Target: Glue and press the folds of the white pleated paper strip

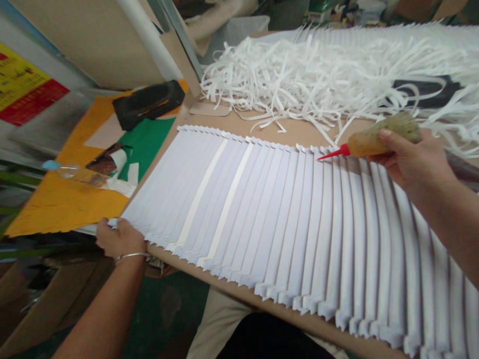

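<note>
My right hand (415, 157) is wrapped round a glue bottle (385, 135), its yellowish body smeared and its red nozzle (334, 152) pointing left. The nozzle tip is just over the far ends of a long row of overlapping white folded paper strips (277, 219), touching or slightly above; I cannot tell which. At the row's near left corner, my left hand (120, 238) is closed, with a small whitish bit showing at the thumb and fingers; what it is stays unclear. Two strips in the row look creamier than the others.
A tangled heap of thin white paper strips (284, 80) lies behind the row, with a dark object (426, 91) in it. To the left are a yellow-orange sheet (48, 194), green sheet (149, 144), black block-like object (149, 102) and clear bottle (62, 168). A metal post (179, 40) rises behind.
</note>
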Motion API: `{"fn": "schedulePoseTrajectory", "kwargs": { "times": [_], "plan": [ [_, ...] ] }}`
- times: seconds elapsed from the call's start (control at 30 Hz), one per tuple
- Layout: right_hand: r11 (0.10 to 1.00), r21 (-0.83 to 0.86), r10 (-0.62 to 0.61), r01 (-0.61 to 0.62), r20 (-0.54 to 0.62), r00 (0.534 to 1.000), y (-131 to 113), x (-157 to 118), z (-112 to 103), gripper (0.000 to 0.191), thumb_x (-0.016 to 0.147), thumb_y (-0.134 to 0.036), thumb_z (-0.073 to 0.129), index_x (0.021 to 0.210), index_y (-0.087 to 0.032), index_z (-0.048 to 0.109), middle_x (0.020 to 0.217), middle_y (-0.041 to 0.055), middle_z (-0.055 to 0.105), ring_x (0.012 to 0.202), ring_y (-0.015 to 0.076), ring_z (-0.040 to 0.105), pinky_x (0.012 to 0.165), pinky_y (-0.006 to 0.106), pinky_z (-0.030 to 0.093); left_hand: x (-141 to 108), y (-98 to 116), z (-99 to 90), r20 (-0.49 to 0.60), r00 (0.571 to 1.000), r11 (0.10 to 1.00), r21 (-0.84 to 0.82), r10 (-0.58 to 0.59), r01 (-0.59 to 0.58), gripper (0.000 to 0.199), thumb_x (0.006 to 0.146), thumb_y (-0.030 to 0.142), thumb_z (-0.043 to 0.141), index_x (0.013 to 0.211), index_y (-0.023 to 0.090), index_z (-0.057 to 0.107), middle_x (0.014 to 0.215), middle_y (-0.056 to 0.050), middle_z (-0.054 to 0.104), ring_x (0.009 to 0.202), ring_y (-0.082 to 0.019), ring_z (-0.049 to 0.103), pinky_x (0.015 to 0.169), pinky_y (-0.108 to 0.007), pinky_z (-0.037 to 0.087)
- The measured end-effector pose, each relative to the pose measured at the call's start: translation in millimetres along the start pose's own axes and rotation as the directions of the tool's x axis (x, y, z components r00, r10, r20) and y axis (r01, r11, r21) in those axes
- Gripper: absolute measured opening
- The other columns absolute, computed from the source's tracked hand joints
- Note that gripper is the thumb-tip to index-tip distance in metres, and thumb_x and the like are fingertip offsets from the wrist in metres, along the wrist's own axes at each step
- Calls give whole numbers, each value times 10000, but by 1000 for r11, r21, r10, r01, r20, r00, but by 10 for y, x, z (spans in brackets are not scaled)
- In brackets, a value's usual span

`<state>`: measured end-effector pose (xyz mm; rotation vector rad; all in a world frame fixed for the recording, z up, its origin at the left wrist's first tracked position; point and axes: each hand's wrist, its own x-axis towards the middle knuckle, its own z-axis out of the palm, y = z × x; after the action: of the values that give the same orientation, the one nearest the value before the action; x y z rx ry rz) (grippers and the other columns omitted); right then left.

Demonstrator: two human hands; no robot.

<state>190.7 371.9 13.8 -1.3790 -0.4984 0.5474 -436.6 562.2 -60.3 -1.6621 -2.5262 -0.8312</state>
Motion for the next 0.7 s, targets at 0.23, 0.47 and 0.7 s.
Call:
{"fn": "schedulePoseTrajectory", "kwargs": {
  "times": [0.23, 0.47, 0.7],
  "plan": [
    [999, -24, 25, -24, 10, 1000, -7, -98, -17, 472, 582, -205, 909, 973, -196, 646, 967, 49, 704, 810, 218, 690, 453, 248, 541, -12, 53, 1, -51, 997, 998, 6, -64, 64, 562, 945, 231, 510, 1455, -4, 494, 1481, -259, 522, 1402, -383, 479, 1195, -551, 349],
    [997, -74, 25, -21, 55, 998, -137, -542, -96, 465, 604, -301, 922, 988, -209, 676, 963, 47, 669, 756, 201, 670, 427, 258, 534, -51, 86, -2, -58, 996, 997, -24, -71, 70, 582, 930, 230, 495, 1467, 8, 490, 1514, -218, 515, 1425, -350, 460, 1206, -499, 328],
    [973, -231, 32, -9, 96, 995, -215, -1110, -226, 343, 685, -394, 878, 957, -346, 675, 950, 32, 664, 772, 244, 645, 530, 382, 596, -89, 136, -23, -40, 997, 997, -41, -64, 63, 565, 964, 223, 479, 1480, -8, 467, 1519, -236, 495, 1434, -367, 434, 1213, -508, 301]
  ]
}}
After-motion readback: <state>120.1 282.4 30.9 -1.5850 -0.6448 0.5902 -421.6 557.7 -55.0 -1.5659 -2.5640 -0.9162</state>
